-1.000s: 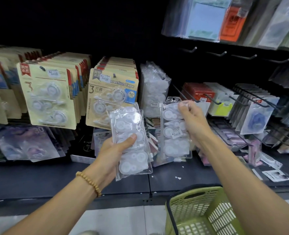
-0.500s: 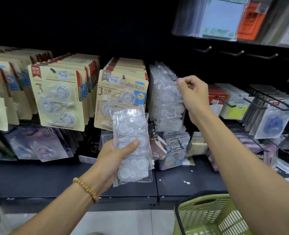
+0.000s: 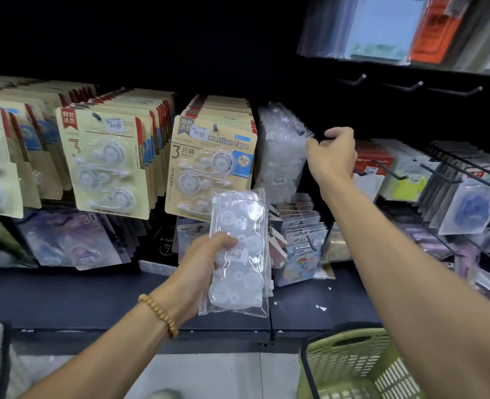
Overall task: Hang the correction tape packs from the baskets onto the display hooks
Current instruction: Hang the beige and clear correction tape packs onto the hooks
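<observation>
1. My right hand pinches the top edge of a clear correction tape pack at the hook, among those already hanging.
2. I should slide its hole fully on before letting go.
3. My left hand grips the spare packs low; the green basket waits below.

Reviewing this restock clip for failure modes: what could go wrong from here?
1. The right hand pinches the top of the clear packs on the hook; the hook tip is hidden, so the hole may have missed it and the front pack could drop.
2. The left hand holds a slippery stack of clear packs one-handed; its grip could let one slide out.
</observation>
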Tool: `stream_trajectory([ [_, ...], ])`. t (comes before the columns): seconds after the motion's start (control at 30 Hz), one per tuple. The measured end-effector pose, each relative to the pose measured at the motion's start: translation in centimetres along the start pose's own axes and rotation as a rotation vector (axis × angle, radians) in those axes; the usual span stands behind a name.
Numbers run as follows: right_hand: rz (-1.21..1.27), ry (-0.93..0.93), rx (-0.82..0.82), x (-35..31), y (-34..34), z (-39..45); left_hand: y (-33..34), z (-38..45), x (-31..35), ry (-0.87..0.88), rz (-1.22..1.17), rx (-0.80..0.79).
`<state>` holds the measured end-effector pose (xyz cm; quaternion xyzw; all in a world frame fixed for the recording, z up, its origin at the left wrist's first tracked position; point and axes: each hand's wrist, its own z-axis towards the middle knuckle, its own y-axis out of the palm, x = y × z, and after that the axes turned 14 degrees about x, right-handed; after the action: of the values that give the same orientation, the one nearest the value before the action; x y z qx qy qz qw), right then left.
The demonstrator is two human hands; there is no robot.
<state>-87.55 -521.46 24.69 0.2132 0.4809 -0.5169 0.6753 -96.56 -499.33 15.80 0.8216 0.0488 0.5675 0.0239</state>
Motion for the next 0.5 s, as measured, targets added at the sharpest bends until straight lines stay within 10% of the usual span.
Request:
stream_trajectory([
  [0.1, 0.148, -0.132, -0.065, 1.1, -2.2, -2.9, 0.0, -0.1, 0.1, 0.032, 0.107, -0.071],
  [0.3, 0.005, -0.199, -1.110, 2.8, -7.0, -6.1, 0.3, -1.1, 0.2, 0.048, 0.143, -0.402],
  [0.5, 0.266, 0.219, -0.685, 5.6, -9.0, -5.6, -0.7, -0.2, 1.0, -0.088, -0.316, -0.418],
])
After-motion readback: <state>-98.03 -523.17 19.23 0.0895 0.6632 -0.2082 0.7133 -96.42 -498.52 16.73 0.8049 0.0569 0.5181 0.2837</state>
